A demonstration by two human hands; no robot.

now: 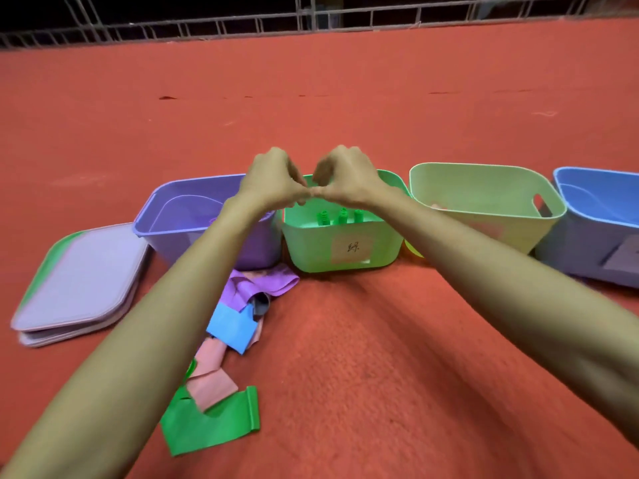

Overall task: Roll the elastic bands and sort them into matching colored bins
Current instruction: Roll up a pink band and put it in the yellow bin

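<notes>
My left hand (273, 178) and my right hand (345, 178) hover side by side above the green bin (311, 247), fingers curled in and thumb tips touching. Nothing shows between the fingers from this side. Three rolled green bands (340, 216) stand upright inside that bin. Left of it is the purple bin (179, 236); to its right are a pale yellow-green bin (484, 191) and a blue bin (594, 202). Loose bands lie in a pile under my left forearm: purple (262, 281), blue (231, 326), pink (211, 378) and green (207, 426).
Everything sits on a red carpet-like floor (380, 340). A stack of flat lids (76, 288) lies at the far left beside the purple bin. A white metal railing (311, 22) runs along the far edge.
</notes>
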